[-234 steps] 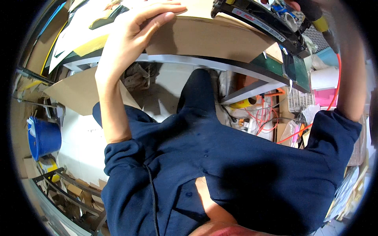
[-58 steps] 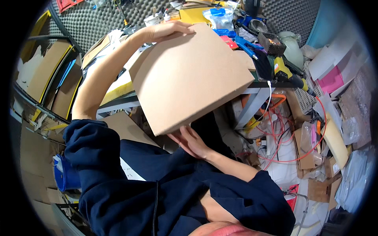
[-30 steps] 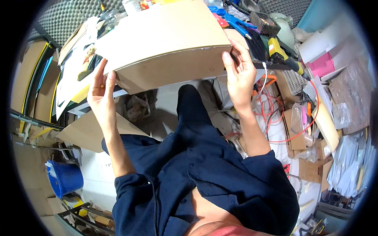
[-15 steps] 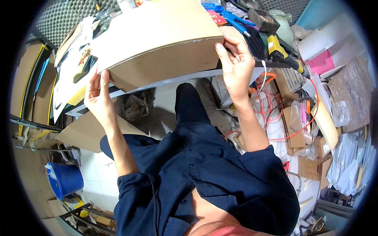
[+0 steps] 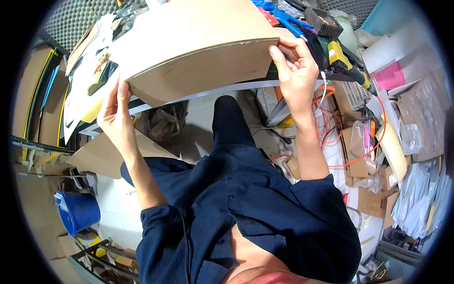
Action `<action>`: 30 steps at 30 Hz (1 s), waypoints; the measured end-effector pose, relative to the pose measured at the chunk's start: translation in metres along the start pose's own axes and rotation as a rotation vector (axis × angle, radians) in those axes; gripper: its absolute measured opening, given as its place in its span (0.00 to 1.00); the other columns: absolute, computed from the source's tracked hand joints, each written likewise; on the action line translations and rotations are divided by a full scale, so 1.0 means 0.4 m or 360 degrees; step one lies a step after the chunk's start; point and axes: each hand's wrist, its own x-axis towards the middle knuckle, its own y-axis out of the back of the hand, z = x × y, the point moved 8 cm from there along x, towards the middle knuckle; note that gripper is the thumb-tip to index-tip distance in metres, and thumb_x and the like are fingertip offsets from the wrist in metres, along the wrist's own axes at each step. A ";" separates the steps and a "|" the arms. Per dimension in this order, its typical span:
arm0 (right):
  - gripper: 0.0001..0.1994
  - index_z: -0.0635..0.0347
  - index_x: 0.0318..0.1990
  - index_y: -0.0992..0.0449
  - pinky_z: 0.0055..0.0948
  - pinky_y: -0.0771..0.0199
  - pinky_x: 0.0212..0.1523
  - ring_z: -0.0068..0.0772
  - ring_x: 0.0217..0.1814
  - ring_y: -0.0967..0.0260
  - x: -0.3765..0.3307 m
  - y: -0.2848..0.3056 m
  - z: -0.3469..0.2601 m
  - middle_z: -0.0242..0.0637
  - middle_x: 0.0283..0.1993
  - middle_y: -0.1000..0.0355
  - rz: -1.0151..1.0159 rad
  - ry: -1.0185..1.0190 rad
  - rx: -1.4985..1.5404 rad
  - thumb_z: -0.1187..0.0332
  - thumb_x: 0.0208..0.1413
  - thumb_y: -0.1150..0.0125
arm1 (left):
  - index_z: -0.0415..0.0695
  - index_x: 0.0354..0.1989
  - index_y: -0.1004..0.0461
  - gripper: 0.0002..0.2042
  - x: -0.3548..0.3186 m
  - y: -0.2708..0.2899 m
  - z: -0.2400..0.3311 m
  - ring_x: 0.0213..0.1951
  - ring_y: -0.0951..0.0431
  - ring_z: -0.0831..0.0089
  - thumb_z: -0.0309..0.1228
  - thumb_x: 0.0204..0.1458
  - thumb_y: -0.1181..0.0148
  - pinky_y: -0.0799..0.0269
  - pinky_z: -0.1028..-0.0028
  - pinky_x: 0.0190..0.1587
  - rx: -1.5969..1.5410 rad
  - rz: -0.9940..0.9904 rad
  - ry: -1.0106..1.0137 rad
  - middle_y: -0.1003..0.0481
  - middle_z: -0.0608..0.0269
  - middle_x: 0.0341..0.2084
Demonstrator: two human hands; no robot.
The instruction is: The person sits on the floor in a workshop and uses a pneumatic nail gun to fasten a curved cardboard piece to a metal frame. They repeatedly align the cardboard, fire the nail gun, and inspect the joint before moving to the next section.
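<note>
A large tan board piece (image 5: 203, 28) lies over the workbench, with a front panel (image 5: 208, 71) hanging down from its near edge. The seam between them shows a thin, pale, uneven line. My left hand (image 5: 116, 104) pinches the near left corner between thumb and fingers. At the near right corner, my right hand (image 5: 299, 75) is closed with the thumb on the front panel and the fingers behind the edge, partly hidden. A blue glue gun (image 5: 289, 21) lies just beyond my right hand.
A yellow and black power tool (image 5: 341, 57) rests at the bench's right end. An orange-red cable (image 5: 382, 123) loops down to the cluttered floor. A loose tan board (image 5: 113, 154) leans under the bench at left, near a blue bucket (image 5: 80, 213). Cardboard and plastic wrap crowd the right.
Both hands keep their hold on the corners. The board piece appears slightly larger and higher in view, and my right hand has shifted a little to the right.
</note>
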 end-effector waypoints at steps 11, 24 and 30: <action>0.07 0.68 0.42 0.26 0.23 0.24 0.48 0.24 0.48 0.26 0.015 0.003 0.004 0.37 0.45 0.26 -0.0090 -0.0076 0.0092 0.77 0.58 0.41 | 0.36 0.41 0.20 0.10 -0.012 -0.003 0.012 0.33 0.22 0.81 0.28 0.53 0.35 0.25 0.82 0.41 -0.0041 0.0180 -0.0074 0.20 0.60 0.31; 0.15 0.66 0.29 0.21 0.18 0.30 0.33 0.14 0.29 0.31 0.101 0.010 0.025 0.29 0.26 0.25 -0.0229 -0.0343 -0.0207 0.61 0.56 0.35 | 0.35 0.40 0.20 0.09 -0.018 -0.005 0.023 0.32 0.22 0.81 0.27 0.54 0.35 0.25 0.82 0.40 -0.0046 0.0259 -0.0122 0.20 0.60 0.30; 0.12 0.65 0.28 0.22 0.17 0.35 0.29 0.13 0.27 0.35 0.089 0.018 0.016 0.27 0.24 0.27 -0.0115 -0.0271 -0.0298 0.64 0.56 0.35 | 0.36 0.36 0.20 0.05 -0.033 0.004 0.024 0.30 0.23 0.83 0.23 0.52 0.35 0.27 0.84 0.37 -0.0119 0.0326 -0.0224 0.20 0.62 0.28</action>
